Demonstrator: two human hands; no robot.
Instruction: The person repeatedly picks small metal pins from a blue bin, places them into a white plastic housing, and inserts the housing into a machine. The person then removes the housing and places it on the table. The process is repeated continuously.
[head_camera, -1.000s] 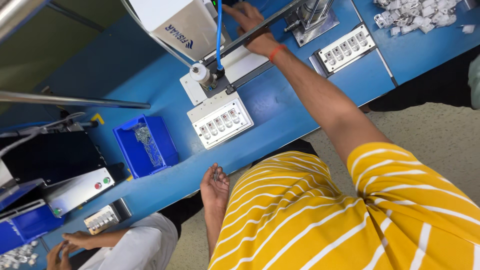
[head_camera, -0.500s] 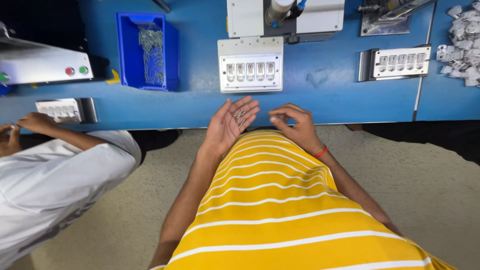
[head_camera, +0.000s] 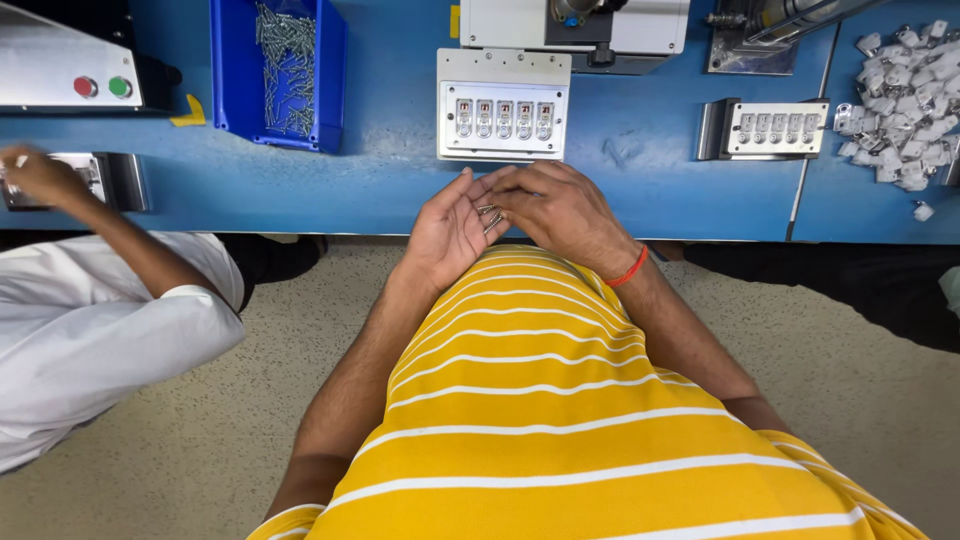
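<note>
My left hand (head_camera: 452, 232) is cupped palm-up at the front edge of the blue bench (head_camera: 640, 190), holding a few small metal screws (head_camera: 488, 213). My right hand (head_camera: 560, 212), with a red band at the wrist, reaches over it and its fingertips pinch at the screws in the palm. Just beyond both hands sits a white fixture plate (head_camera: 503, 118) with a row of several small parts in slots.
A blue bin of screws (head_camera: 278, 70) stands at the left. A second fixture (head_camera: 778, 128) and a pile of small white parts (head_camera: 905, 60) lie at the right. A machine (head_camera: 575, 22) stands behind the plate. A co-worker in white (head_camera: 90, 300) works at far left beside a box with red and green buttons (head_camera: 60, 70).
My right hand came back from the machine to my left palm. The view swung to face the bench squarely, and both hands moved together over the screws.
</note>
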